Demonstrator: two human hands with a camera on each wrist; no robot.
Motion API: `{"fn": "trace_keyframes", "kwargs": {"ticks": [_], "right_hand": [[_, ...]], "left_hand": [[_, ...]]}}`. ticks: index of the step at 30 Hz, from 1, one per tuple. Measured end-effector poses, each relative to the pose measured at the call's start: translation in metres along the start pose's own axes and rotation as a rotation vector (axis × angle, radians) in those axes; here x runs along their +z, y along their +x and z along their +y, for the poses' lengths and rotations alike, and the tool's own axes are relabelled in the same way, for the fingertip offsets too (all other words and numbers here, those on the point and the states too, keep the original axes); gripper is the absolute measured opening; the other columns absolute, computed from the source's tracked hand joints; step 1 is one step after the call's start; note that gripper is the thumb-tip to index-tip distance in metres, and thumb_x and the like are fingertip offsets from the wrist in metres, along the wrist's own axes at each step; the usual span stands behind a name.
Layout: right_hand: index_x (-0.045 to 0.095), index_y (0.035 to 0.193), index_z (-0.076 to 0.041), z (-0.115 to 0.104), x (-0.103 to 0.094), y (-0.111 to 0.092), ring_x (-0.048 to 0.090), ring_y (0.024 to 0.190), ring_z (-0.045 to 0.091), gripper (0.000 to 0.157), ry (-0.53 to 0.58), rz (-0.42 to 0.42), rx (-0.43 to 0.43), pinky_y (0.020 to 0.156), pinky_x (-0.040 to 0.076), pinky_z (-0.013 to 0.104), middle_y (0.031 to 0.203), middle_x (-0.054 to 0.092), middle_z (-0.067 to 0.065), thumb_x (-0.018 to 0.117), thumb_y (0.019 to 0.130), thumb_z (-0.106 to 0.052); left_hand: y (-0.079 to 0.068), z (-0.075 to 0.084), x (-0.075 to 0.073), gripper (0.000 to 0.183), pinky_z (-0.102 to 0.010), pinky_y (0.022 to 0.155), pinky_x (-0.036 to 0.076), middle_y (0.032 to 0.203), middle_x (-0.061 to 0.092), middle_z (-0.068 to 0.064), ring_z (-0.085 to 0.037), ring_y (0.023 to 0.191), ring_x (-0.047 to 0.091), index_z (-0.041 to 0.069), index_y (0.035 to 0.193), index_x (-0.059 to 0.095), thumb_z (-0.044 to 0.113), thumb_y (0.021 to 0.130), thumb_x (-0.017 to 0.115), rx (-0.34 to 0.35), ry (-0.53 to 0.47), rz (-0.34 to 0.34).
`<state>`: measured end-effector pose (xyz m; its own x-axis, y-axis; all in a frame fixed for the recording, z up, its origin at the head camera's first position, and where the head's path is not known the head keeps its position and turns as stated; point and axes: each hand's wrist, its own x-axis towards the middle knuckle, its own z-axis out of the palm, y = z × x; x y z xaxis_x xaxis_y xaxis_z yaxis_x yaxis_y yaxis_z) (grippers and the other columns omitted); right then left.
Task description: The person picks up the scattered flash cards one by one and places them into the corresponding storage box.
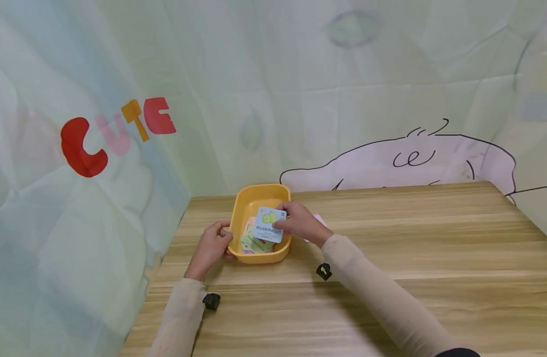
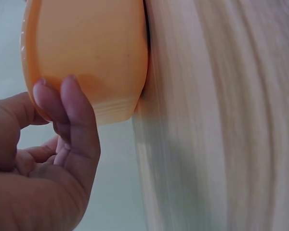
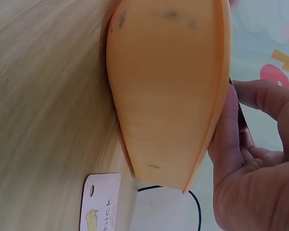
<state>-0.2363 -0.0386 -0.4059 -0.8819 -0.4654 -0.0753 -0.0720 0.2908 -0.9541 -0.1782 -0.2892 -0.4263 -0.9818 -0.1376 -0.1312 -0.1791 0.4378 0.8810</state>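
Observation:
A yellow plastic basket (image 1: 263, 259) stands on the table, with several picture cards (image 1: 254, 243) lying inside it. My left hand (image 1: 211, 246) grips the basket's left rim; in the left wrist view its thumb and fingers pinch the orange-looking wall (image 2: 91, 53). Between thumb and fingers, my right hand (image 1: 302, 223) holds a light blue card (image 1: 269, 233) printed "muskmelon" over the basket's right part. From the right wrist, that card shows only as a thin dark edge (image 3: 243, 120) beside the basket rim.
A pink card (image 3: 100, 202) with a chick picture lies on the table right of the basket, partly hidden by the right hand in the head view. The wood-grain table (image 1: 411, 238) meets a printed curtain (image 1: 255, 99) at its back and left.

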Motion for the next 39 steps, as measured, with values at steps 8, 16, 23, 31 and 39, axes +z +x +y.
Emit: {"fn": "trace_keyframes", "kwargs": {"ticks": [8,16,23,31,39], "right_hand": [[0.061,0.111,-0.002,0.001,0.0032,0.001,0.067,0.093,0.019,0.027,-0.074,0.026,0.017,0.077,0.06,0.028,0.106,0.069,0.01,0.075,0.089,-0.01],[0.06,0.111,-0.003,0.0001,0.0031,0.0016,0.069,0.094,0.019,0.028,-0.027,0.011,0.065,0.082,0.061,0.032,0.107,0.07,0.01,0.076,0.091,-0.013],[0.061,0.111,-0.003,0.0011,0.0039,0.0018,0.069,0.09,0.018,0.029,-0.032,0.022,0.077,0.086,0.06,0.039,0.104,0.071,0.01,0.077,0.09,-0.015],[0.061,0.109,-0.004,0.0032,0.0036,0.0012,0.068,0.087,0.021,0.03,-0.052,0.027,0.064,0.085,0.06,0.041,0.096,0.069,0.008,0.078,0.09,-0.02],[0.057,0.106,-0.003,0.0019,0.0031,-0.0012,0.073,0.088,0.029,0.033,0.014,0.009,0.056,0.089,0.06,0.043,0.088,0.07,0.01,0.078,0.09,-0.023]], "left_hand": [[-0.0003,-0.0008,-0.0012,0.047,-0.031,0.061,0.06,0.094,0.056,-0.012,-0.019,0.066,0.061,0.003,0.144,0.05,0.009,0.097,0.052,-0.008,0.016,-0.005],[-0.0003,0.0012,-0.0017,0.05,-0.028,0.059,0.06,0.091,0.053,-0.01,-0.017,0.064,0.061,0.001,0.144,0.049,0.006,0.095,0.054,0.011,0.035,-0.004],[0.0001,-0.0006,-0.0008,0.049,-0.031,0.059,0.06,0.09,0.054,-0.01,-0.017,0.063,0.061,-0.001,0.143,0.05,0.004,0.095,0.054,0.031,0.032,-0.004],[-0.0008,-0.0007,0.0,0.049,-0.031,0.059,0.06,0.089,0.053,-0.01,-0.016,0.062,0.06,0.0,0.143,0.05,0.004,0.095,0.054,0.04,0.025,-0.005],[-0.0014,-0.0005,0.0002,0.048,-0.03,0.059,0.06,0.091,0.051,-0.01,-0.017,0.065,0.06,0.0,0.144,0.049,0.004,0.096,0.053,0.033,0.04,0.003]]}}
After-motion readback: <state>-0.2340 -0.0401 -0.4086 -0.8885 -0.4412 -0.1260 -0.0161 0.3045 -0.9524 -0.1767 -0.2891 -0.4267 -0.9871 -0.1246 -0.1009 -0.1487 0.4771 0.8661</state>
